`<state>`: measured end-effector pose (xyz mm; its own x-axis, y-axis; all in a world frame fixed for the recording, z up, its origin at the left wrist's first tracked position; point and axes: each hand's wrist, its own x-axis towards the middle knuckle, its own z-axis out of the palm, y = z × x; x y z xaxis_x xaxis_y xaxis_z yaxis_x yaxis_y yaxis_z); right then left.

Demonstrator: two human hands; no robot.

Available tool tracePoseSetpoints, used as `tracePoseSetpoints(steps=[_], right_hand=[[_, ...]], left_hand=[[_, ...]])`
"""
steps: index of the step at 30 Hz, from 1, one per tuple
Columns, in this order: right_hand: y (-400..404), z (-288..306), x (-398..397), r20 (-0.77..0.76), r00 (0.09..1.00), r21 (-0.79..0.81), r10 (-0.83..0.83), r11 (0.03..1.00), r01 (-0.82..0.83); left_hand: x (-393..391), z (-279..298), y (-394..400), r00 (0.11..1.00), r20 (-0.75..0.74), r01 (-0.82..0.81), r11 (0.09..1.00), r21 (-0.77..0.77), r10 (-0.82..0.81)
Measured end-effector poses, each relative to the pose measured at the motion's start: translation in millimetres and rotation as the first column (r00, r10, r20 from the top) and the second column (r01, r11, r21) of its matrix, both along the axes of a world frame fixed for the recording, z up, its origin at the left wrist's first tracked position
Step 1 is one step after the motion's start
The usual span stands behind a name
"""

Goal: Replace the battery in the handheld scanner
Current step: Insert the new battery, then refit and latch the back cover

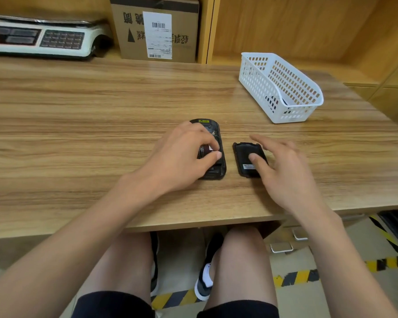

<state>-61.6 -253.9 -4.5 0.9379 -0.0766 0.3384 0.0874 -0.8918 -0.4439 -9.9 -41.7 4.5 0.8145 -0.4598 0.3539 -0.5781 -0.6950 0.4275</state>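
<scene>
The black handheld scanner (218, 143) lies face down on the wooden table (101, 106), its back compartment uncovered. My left hand (182, 154) rests over it, thumb and fingers pinched on a dark red-black battery (204, 150) that sits tilted in the compartment. To the right of the scanner lies the black battery cover (244, 154), inner side up. My right hand (283, 166) hovers over the cover with fingers spread, the thumb tip touching its surface. Much of the scanner's lower half is hidden under my left hand.
A white perforated plastic basket (283, 86) stands at the back right, with something dark inside. A weighing scale (39, 37) and a cardboard box (156, 28) sit at the back left against the wooden shelf wall. The table's front edge is near my knees.
</scene>
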Motion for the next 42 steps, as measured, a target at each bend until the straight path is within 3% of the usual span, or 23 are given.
tracePoseSetpoints(steps=[4, 13, 21, 25, 33, 42], right_hand=[[-13, -3, -1, -0.033, 0.995, -0.039, -0.093, 0.995, 0.092], [-23, -10, -4, -0.149, 0.976, -0.055, -0.158, 0.987, 0.151], [-25, -15, -4, -0.113, 0.990, 0.129, -0.089, 0.986, 0.103], [-22, -7, -8, -0.022, 1.000, 0.350, 0.021, 0.937, -0.012], [-10, -10, -3, 0.049, 0.997, 0.593, 0.064, 0.801, -0.081], [2, -10, 2, 0.061, 0.991, 0.597, 0.118, 0.791, -0.131]], left_hand=[[-2, 1, -21, 0.997, 0.024, 0.078, 0.997, -0.002, -0.078], [-1, -7, -44, 0.991, 0.079, 0.093, 0.972, 0.216, -0.112], [-2, -10, -44, 0.988, 0.088, 0.100, 0.956, 0.276, -0.129], [-2, -8, -44, 0.993, 0.060, 0.087, 0.969, 0.229, -0.103], [0, -5, -49, 0.998, -0.052, 0.040, 0.996, 0.074, -0.036], [4, -2, -49, 0.973, -0.231, -0.050, 0.987, -0.153, 0.013]])
